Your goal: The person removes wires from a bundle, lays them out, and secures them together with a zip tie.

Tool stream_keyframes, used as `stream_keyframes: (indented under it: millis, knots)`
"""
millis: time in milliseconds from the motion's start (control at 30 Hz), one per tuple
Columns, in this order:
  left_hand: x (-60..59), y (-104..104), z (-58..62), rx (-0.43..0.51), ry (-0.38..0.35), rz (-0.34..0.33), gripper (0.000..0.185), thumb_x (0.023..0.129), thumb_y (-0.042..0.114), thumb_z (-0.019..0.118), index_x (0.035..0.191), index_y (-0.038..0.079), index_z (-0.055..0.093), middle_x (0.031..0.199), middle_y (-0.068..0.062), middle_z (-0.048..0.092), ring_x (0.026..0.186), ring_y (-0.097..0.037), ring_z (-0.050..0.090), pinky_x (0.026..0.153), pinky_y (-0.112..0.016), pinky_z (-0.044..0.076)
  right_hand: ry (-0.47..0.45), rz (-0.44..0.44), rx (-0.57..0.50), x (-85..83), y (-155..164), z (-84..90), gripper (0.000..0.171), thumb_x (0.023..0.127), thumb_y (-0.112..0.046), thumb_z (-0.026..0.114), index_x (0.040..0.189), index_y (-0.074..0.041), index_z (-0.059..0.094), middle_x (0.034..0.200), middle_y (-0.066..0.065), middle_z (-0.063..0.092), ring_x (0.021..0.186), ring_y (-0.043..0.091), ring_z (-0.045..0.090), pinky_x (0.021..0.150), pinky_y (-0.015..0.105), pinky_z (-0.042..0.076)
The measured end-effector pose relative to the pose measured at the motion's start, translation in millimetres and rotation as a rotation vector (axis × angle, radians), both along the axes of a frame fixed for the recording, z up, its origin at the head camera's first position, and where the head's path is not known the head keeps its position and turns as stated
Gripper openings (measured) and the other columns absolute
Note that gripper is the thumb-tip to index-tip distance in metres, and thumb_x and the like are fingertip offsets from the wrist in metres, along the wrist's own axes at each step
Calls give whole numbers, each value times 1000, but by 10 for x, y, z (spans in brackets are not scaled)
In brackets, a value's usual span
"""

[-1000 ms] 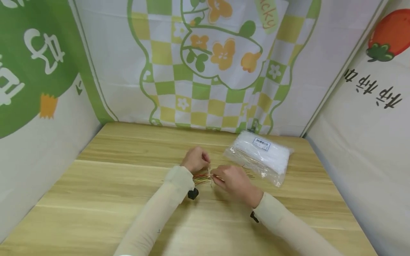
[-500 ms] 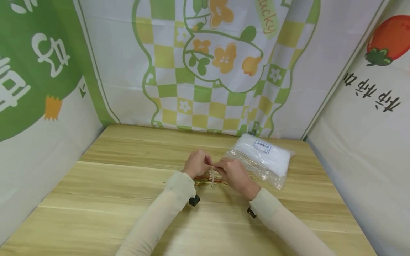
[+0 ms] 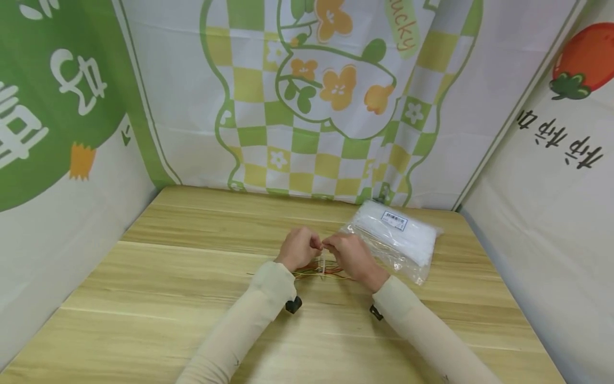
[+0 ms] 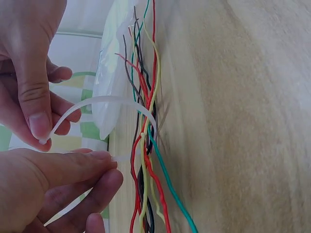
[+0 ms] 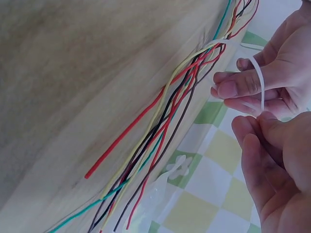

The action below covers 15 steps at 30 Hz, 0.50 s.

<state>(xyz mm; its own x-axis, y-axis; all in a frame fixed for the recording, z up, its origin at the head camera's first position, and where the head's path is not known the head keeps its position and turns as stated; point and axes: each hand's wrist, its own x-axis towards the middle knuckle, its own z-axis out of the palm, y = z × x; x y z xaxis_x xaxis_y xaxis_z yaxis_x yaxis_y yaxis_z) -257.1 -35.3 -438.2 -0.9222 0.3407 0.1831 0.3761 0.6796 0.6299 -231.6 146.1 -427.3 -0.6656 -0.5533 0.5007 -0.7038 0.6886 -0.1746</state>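
Note:
A bundle of thin coloured wires (image 3: pixel 307 272) lies on the wooden table (image 3: pixel 192 298). A white zip tie (image 3: pixel 323 264) passes under the bundle and loops up round it. My left hand (image 3: pixel 298 248) pinches one end of the tie and my right hand (image 3: pixel 352 257) pinches the other, fingertips meeting just above the wires. In the left wrist view the zip tie (image 4: pixel 116 101) arcs over the wires (image 4: pixel 146 155) between the left hand (image 4: pixel 63 184) and the right hand (image 4: pixel 29 73). The right wrist view shows the zip tie (image 5: pixel 261 85) held above the wires (image 5: pixel 160 126) by the right hand (image 5: pixel 279 160).
A clear plastic bag of white zip ties (image 3: pixel 398 237) lies at the back right of the table, just beyond my right hand. Printed cloth walls (image 3: pixel 307 106) close in the table on the left, back and right.
My right hand has moved up and left to meet the left hand. The tie now stands in a loop over the wires, both ends pinched together.

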Motion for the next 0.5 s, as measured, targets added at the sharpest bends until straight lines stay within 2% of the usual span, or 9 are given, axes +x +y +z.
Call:
stream_keyframes:
  millis: [233, 500]
  knots:
    - [8, 19, 18, -11, -16, 19, 9, 90, 5, 83, 82, 8, 79, 86, -5, 79, 81, -22, 71, 77, -39, 59, -10, -24, 54, -29, -11, -19, 10, 98, -7, 73, 103, -8, 81, 91, 3, 79, 80, 17, 76, 70, 32, 61]
    - [1, 18, 13, -5, -34, 24, 10, 89, 3, 82, 81, 9, 80, 84, -4, 79, 80, -21, 72, 76, -39, 60, -14, -38, 90, -22, -41, 12, 9, 97, -7, 74, 102, -9, 82, 91, 2, 79, 79, 17, 76, 68, 30, 61]
